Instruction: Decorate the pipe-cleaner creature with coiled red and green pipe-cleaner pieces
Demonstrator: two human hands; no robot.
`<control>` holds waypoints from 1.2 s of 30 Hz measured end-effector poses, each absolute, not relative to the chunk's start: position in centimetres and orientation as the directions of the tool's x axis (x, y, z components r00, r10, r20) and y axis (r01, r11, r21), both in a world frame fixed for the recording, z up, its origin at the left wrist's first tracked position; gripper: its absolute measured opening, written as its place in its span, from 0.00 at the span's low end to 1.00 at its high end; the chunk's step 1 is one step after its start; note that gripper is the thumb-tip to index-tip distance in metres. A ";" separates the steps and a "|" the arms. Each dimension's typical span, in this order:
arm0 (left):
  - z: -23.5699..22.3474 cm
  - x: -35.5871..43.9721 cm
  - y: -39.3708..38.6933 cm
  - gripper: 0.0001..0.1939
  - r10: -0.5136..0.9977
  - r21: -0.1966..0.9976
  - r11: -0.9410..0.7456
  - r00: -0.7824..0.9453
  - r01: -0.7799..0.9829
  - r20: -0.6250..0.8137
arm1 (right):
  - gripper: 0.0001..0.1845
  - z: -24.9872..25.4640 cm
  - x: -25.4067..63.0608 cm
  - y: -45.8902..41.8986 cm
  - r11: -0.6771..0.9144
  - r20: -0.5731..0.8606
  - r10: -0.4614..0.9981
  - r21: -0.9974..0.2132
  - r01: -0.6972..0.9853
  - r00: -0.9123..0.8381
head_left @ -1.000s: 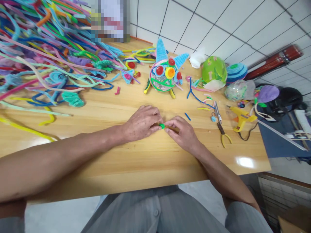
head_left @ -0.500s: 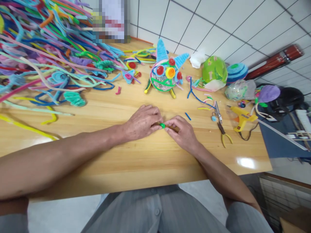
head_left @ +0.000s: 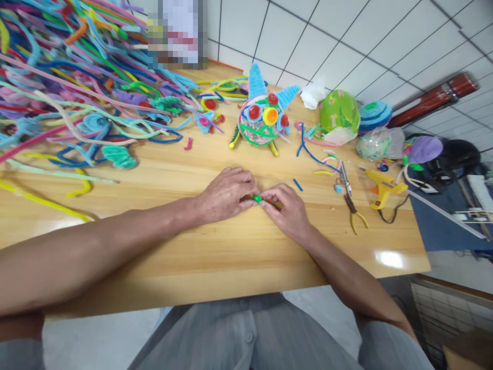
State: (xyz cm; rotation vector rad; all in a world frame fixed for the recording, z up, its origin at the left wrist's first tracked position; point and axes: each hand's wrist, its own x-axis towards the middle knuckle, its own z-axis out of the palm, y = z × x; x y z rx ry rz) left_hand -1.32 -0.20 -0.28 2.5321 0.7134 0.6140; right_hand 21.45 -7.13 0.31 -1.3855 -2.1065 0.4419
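Head view of a craft session at a wooden table. The left hand and the right hand meet at the table's middle, knuckles up, both resting on the wood. Between their fingertips sits a small green coil of pipe cleaner, wound on a thin brown stick that runs under the right hand's fingers. The left hand is curled, its thumb and forefinger pinching the green coil from the left; the right hand is curled over the stick and grips it, its fingertips touching the coil from the right. The far end of the stick is hidden beneath the right hand.

Behind the hands stands a pipe-cleaner creature with two blue pointed ears, red and orange round eyes and yellow feet. To the left spreads a large tangled heap of pipe cleaners in many colours, with a few yellow ones lying loose nearer the table's near edge. To the right lie a short blue offcut, yellow-handled pliers, a yellow glue gun, a green ball-shaped form, a flat blue spiral disc and a clear plastic bag. Beyond the table is a white tiled wall.
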 end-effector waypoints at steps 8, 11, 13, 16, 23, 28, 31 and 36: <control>-0.4 -1.3 -0.2 0.05 0.570 0.524 -0.769 0.765 0.367 0.300 | 0.05 0.3 21.3 -7.1 0.407 0.294 0.912 -0.560 0.721 -0.286; -0.4 -1.3 -0.2 0.05 0.571 0.521 -0.769 0.763 0.370 0.302 | 0.05 0.4 21.3 -7.2 0.394 0.283 0.918 -0.567 0.723 -0.279; -0.4 -1.3 -0.2 0.06 0.571 0.517 -0.771 0.763 0.372 0.302 | 0.05 0.4 21.3 -7.2 0.401 0.291 0.915 -0.569 0.718 -0.280; -0.4 -1.3 -0.2 0.06 0.569 0.512 -0.774 0.763 0.372 0.306 | 0.05 0.4 21.3 -7.2 0.404 0.296 0.913 -0.562 0.721 -0.281; -0.3 -1.3 -0.3 0.06 0.563 0.505 -0.781 0.765 0.368 0.312 | 0.02 0.7 21.2 -7.2 0.400 0.295 0.915 -0.555 0.729 -0.276; -0.1 -1.3 -0.3 0.06 0.558 0.527 -0.775 0.770 0.349 0.311 | 0.01 0.8 21.2 -7.3 0.390 0.308 0.918 -0.579 0.716 -0.251; 0.0 -1.2 -0.4 0.06 0.564 0.531 -0.772 0.761 0.350 0.320 | 0.01 0.9 21.1 -7.4 0.347 0.277 0.936 -0.630 0.695 -0.216; 0.1 -1.3 -0.5 0.07 0.565 0.520 -0.776 0.758 0.356 0.325 | 0.03 0.9 20.8 -7.6 0.286 0.233 0.957 -0.700 0.654 -0.170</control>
